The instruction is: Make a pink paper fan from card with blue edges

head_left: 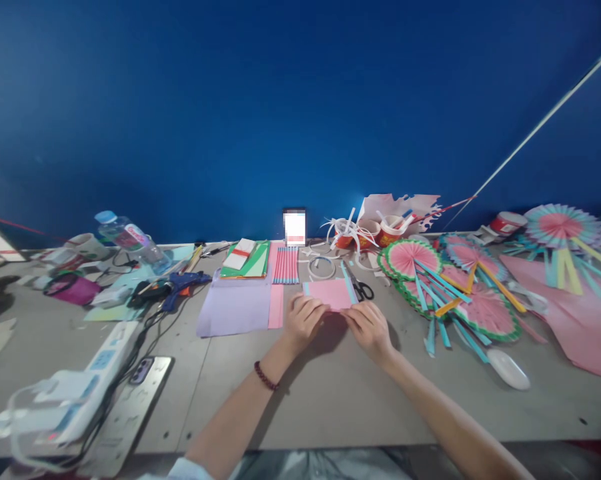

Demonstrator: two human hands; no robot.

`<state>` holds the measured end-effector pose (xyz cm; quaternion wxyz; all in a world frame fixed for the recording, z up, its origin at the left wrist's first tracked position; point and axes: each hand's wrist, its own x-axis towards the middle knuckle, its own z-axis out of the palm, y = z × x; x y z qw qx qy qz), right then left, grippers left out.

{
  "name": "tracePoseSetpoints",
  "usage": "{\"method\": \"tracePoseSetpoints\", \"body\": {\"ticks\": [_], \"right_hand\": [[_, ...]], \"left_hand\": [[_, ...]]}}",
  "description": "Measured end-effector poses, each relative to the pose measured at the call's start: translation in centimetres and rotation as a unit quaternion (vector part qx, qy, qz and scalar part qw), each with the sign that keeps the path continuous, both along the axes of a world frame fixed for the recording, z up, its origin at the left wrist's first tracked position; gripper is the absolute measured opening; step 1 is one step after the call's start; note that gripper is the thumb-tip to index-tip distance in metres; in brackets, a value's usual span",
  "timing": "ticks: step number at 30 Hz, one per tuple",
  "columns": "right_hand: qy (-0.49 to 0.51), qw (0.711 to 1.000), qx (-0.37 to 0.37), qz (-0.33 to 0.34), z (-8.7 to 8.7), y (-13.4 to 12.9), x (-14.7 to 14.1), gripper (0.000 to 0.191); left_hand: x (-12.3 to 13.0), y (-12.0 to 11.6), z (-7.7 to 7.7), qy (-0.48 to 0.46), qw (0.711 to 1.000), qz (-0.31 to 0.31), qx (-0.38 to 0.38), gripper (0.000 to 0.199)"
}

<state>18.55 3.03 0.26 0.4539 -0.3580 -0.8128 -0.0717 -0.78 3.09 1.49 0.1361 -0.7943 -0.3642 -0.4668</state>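
Observation:
A pink sheet of paper [329,292] with light blue strips along its two sides lies between my hands, over the table. My left hand [306,319] pinches its near left edge, with a beaded bracelet on the wrist. On the near right edge, my right hand [370,327] has its fingers closed on the same sheet. Just right of the paper are black-handled scissors [364,291], partly covered by it. Behind and to the left sits a pleated pink and blue paper piece [285,265]. My thumbs and the fold under them are hard to make out.
Purple sheets [237,308] and green card [253,261] lie to the left. Further left are a blue glue gun [183,285], a bottle [134,241], a power strip [93,383] and a phone [130,413]. Watermelon-patterned paper fans [490,310] and a white mouse [509,369] are at right.

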Motion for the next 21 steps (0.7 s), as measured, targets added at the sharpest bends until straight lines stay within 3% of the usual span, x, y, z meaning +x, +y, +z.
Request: {"method": "tracePoseSetpoints", "body": {"ticks": [6,21], "right_hand": [[0.007,1.000,-0.010,-0.003,0.0,0.0,-0.1,0.015],[-0.028,0.999,0.027,-0.032,0.9,-0.4,-0.1,0.014]], "left_hand": [[0.1,-0.2,0.7,-0.015,1.000,-0.016,-0.005,0.010],[-0.7,1.1,-0.8,-0.039,0.995,-0.046,-0.075,0.014]]}}
